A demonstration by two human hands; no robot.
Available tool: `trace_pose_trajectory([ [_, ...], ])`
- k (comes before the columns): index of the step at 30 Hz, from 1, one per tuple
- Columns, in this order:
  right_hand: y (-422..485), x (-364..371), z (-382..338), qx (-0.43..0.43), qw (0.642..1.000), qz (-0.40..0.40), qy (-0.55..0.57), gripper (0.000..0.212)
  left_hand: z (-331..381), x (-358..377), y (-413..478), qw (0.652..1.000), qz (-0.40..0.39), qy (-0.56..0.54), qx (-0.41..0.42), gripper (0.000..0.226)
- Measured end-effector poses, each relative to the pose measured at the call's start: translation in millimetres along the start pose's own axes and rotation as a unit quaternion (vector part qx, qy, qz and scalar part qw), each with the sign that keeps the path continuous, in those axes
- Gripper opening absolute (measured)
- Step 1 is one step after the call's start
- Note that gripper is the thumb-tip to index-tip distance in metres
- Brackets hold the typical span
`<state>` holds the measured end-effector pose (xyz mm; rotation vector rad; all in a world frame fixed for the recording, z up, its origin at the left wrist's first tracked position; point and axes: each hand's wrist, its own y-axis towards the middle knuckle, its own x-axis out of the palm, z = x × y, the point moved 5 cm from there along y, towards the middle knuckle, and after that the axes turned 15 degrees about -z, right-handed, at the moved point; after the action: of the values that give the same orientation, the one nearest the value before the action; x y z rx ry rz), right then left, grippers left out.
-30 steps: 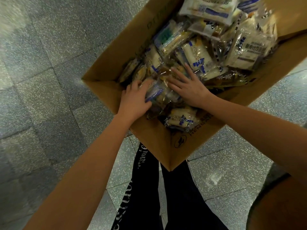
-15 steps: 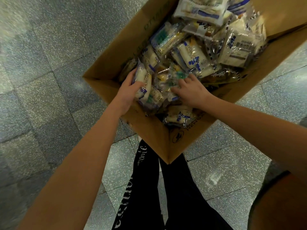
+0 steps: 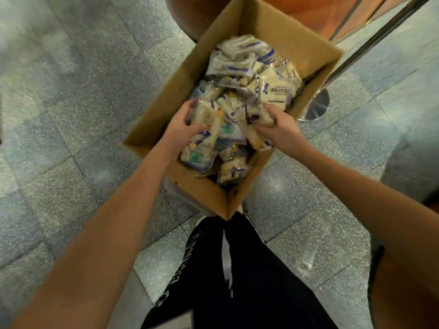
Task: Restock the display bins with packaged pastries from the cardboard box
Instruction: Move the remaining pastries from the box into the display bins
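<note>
We look down on a grey speckled floor (image 3: 71, 115). Our legs (image 3: 237, 281), in black trousers with white lettering down the left one, fill the lower middle. Just past them sits an open brown box (image 3: 285, 32), 1 corner pointing at us. A pale edge shows under its near left wall, and we cannot tell what the box rests on. Behind it curves an orange-brown surface (image 3: 213, 10). To the right a slanting metal pole (image 3: 380, 36) runs down toward a round shiny base (image 3: 316, 105) just beside the box's right wall.

The pastries (image 3: 273, 91) lie inside the box, a loose heap of clear wrappers with white and blue print, a few with green labels, piled higher toward the far side.

Both bare arms reach in over the near walls. The left hand (image 3: 180, 131) is at the heap's near left, its fingers curled round the left pack (image 3: 209, 122), which stands roughly upright, with the thumb laid across its front. The right hand (image 3: 280, 129), well apart from the left, grips the right pack (image 3: 259, 115) near the heap's middle, fingers wrapped over its top and thumb beneath. The view is slightly blurred, so we cannot read the print.
</note>
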<state>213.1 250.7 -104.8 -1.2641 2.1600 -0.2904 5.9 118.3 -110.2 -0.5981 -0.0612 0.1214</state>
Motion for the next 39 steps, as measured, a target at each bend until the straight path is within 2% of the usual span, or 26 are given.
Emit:
trace_pose_trajectory([
  [3, -37.0, -16.1, -21.5, -0.012, 1.0, 0.025, 0.002, 0.055, 37.4, 20.2, -13.7, 0.998, -0.032, 0.052, 0.033, 0.065],
  [7, -91.0, -29.7, -47.3, -0.013, 0.998, 0.066, -0.008, 0.058, 81.0, 45.1, -30.6, 0.989, -0.083, 0.098, 0.069, 0.067],
  [11, -150.4, -31.6, -62.0, -0.011, 0.991, 0.128, 0.027, 0.058, 111.0, 74.1, -51.3, 0.974, -0.146, 0.137, 0.104, 0.069],
  [18, -249.6, -34.9, -52.3, 0.004, 0.973, 0.219, 0.077, 0.064, 142.3, 137.5, -75.0, 0.926, -0.23, 0.259, 0.153, 0.061],
  [21, -294.3, -41.0, -40.7, 0.021, 0.962, 0.256, 0.09, 0.06, 153.8, 180.7, -80.2, 0.88, -0.279, 0.334, 0.189, 0.064],
  [23, -321.8, -45.8, -26.7, 0.03, 0.955, 0.278, 0.104, 0.059, 160.5, 212.9, -81.3, 0.853, -0.313, 0.372, 0.193, 0.065],
  [28, -392.7, -62.0, 35.2, 0.066, 0.932, 0.327, 0.141, 0.059, 168.4, 316.2, -78.5, 0.846, -0.353, 0.363, 0.169, 0.058],
  [39, -597.4, -140.1, 207.3, 0.143, 0.863, 0.445, 0.19, 0.055, 156.5, 617.1, -58.8, 0.78, -0.477, 0.383, 0.129, 0.054],
])
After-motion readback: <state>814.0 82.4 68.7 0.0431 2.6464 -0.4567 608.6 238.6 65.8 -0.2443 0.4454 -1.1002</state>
